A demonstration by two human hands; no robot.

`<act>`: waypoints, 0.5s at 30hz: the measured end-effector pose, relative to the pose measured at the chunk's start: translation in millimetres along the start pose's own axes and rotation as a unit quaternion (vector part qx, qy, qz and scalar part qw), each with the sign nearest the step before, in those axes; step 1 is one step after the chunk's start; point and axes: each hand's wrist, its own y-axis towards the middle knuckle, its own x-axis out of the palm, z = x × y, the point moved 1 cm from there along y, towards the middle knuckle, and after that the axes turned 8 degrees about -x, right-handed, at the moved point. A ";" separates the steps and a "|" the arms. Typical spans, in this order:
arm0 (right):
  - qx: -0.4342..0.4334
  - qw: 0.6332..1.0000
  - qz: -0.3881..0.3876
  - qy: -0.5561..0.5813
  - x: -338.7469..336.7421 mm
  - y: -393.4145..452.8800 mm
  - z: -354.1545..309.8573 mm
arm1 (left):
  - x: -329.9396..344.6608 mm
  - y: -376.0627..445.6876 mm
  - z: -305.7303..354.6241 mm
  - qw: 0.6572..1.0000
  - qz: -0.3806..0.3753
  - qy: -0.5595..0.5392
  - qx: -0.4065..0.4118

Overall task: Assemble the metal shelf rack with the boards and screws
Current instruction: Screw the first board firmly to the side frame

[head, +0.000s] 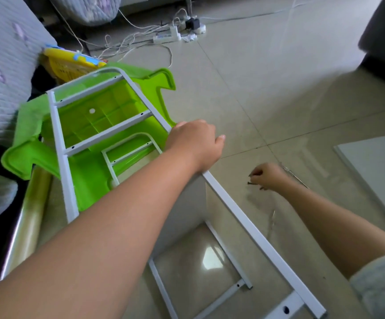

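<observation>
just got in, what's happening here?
A person is partway through putting the rack together on the tiled floor. The left hand grips the rail of a white metal side frame, which leans over an upturned green plastic stool. The right hand is low at the floor, pinching a small dark screw. A white board lies to the right, not yet fitted.

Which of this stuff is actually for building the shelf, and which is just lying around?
For the job: white metal frame, held by the left hand; screws pinched by the right hand; white board.

Lying about: green plastic stool, power strip, yellow basket.
</observation>
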 end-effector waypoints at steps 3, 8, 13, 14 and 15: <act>-0.059 0.997 0.037 0.011 -17.2 -3.4 -41.0 | -5.2 -3.3 -4.7 0.999 0.031 -0.029 -0.020; -0.172 0.981 0.085 0.024 -42.4 -20.5 -114.6 | -11.2 -18.1 -47.7 0.991 0.089 -0.061 -0.077; -0.252 0.959 0.106 0.081 -55.2 -35.7 -169.3 | -17.4 -34.3 -114.9 0.982 0.060 0.017 -0.179; -0.264 0.955 0.102 0.084 -55.4 -37.2 -177.6 | -18.3 -36.1 -126.3 0.979 0.039 0.029 -0.199; -0.274 0.953 0.098 0.090 -55.2 -38.4 -185.1 | -18.4 -37.2 -135.6 0.977 0.018 0.036 -0.212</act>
